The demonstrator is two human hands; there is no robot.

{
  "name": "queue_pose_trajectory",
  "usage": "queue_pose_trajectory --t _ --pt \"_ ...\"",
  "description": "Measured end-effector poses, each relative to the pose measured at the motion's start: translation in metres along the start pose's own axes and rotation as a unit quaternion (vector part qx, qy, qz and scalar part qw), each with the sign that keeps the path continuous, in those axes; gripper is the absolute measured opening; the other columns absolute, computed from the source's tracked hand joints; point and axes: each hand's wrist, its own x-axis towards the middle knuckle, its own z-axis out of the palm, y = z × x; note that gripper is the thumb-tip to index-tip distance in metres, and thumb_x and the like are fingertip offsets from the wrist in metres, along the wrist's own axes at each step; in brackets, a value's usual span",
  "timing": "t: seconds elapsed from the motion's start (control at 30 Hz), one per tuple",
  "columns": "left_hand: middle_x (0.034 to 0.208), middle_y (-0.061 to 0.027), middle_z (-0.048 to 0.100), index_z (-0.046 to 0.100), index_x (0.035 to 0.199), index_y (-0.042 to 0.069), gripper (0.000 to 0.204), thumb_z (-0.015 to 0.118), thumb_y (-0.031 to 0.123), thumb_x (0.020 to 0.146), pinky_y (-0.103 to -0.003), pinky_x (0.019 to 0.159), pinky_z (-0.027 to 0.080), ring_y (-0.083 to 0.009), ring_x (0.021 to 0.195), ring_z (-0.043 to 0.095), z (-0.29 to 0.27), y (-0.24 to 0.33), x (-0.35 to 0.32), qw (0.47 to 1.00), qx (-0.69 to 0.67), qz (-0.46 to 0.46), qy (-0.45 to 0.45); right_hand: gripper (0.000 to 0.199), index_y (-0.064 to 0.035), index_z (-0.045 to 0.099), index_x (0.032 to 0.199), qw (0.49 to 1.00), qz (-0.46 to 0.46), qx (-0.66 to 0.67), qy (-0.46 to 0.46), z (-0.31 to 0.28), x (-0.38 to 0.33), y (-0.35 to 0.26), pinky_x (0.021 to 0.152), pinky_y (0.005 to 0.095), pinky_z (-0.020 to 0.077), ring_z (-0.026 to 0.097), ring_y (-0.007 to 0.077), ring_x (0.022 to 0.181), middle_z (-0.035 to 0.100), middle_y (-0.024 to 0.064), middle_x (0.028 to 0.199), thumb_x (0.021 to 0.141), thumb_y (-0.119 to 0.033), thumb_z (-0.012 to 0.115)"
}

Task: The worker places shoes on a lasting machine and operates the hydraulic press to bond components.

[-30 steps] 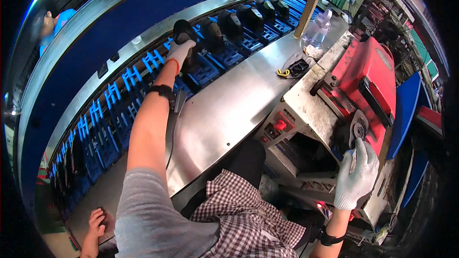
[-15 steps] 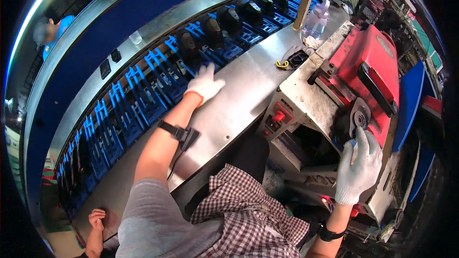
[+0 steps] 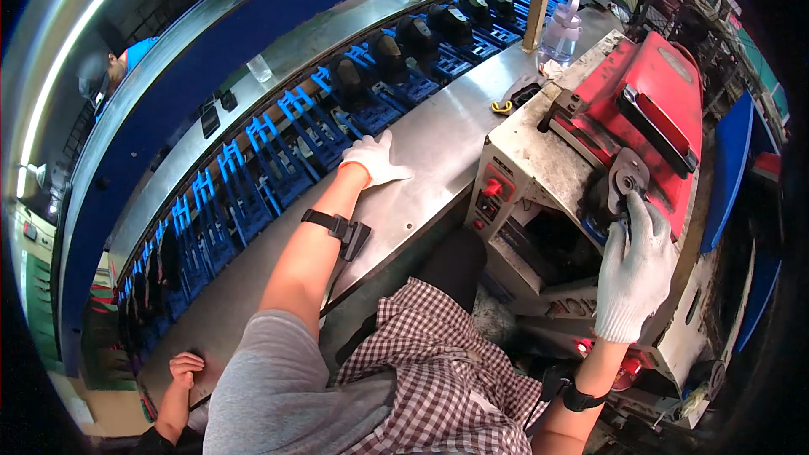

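My left hand [image 3: 377, 160], in a white knit glove with an orange cuff, lies on the metal table beside the blue-slatted conveyor [image 3: 291, 131]. Its fingers are spread and hold nothing. On the right, my white-gloved right hand [image 3: 638, 274] reaches up to a dark grey rounded piece [image 3: 629, 175] with a ring-shaped centre. That piece sits at the front of a red-topped machine [image 3: 645, 118]. My fingers are bent close together, the tips on its lower part; the glove hides the thumb's contact.
Several black, rounded shoe-like pieces [image 3: 389, 57] stand on the conveyor's far stretch. A clear bottle [image 3: 559, 34] stands beside a wooden post [image 3: 539, 8]. Another person's hand [image 3: 185, 368] is at the lower left table edge. A red knob [image 3: 493, 189] projects from the machine's front.
My right hand has moved up and its fingertips have come onto the grey piece. My left hand stays on the table, its fingers drawn slightly back from the conveyor. The view has shifted.
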Motion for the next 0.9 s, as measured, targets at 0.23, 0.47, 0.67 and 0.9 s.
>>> queue_pose_trajectory --t 0.23,0.47,0.67,0.9 --pt "0.165 -0.0318 0.042 0.024 0.172 0.004 0.132 0.08 0.074 0.074 -0.049 0.122 0.044 -0.043 0.149 0.049 -0.008 0.005 -0.001 1.0 -0.016 -0.007 -0.022 0.049 -0.0205 0.068 0.143 0.996 0.056 0.029 -0.065 -0.003 0.003 0.012 0.092 0.0457 0.0568 0.072 0.0367 0.106 0.071 0.016 0.121 0.096 -0.011 0.073" --pt "0.165 -0.0366 0.039 0.022 0.171 0.001 0.136 0.081 0.073 0.072 -0.049 0.122 0.044 -0.0471 0.149 0.048 -0.01 0.003 0.007 0.999 -0.016 -0.005 -0.04 0.048 -0.0192 0.068 0.144 0.997 0.052 0.04 -0.05 0.001 0.002 0.016 0.094 0.0453 0.0566 0.072 0.0356 0.107 0.072 0.0156 0.12 0.097 -0.015 0.073" --pt "0.166 -0.0346 0.039 0.021 0.172 0.001 0.137 0.081 0.074 0.072 -0.048 0.122 0.044 -0.0448 0.15 0.048 -0.01 0.003 0.007 0.999 -0.013 -0.008 -0.037 0.047 -0.019 0.068 0.143 0.997 0.05 0.042 -0.041 0.003 0.001 0.016 0.096 0.0447 0.0567 0.072 0.0353 0.11 0.073 0.0152 0.124 0.097 -0.015 0.073" --pt "0.165 -0.0352 0.04 0.021 0.171 -0.002 0.139 0.081 0.074 0.071 -0.047 0.124 0.042 -0.0449 0.151 0.047 -0.01 0.002 0.009 0.999 -0.012 -0.007 -0.043 0.047 -0.0193 0.068 0.144 0.996 0.063 0.045 -0.053 0.001 0.002 0.015 0.096 0.0442 0.0568 0.073 0.0351 0.11 0.073 0.0148 0.124 0.097 -0.014 0.073"
